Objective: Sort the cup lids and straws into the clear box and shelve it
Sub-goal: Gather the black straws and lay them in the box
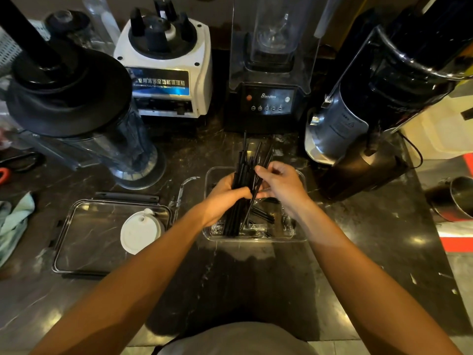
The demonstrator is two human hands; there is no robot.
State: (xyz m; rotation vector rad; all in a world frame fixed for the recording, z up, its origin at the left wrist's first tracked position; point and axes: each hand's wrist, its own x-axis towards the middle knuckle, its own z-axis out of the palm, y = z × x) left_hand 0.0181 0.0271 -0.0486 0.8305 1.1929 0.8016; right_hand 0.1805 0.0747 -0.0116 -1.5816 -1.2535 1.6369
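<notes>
Nearest, 2 bare forearms are reaching over the dark marble counter (256,278). The left hand (222,198) is gripping a bundle of black straws (243,175), standing them tilted inside the clear box (299,226), where a few more straws are lying on the bottom. The right hand (281,185) is pinching some of the straws at the bundle's right side. To the left, a white cup lid (139,231) is resting on the box's clear cover (84,239). Behind are standing a white blender base (166,73) and a black blender (268,98).
</notes>
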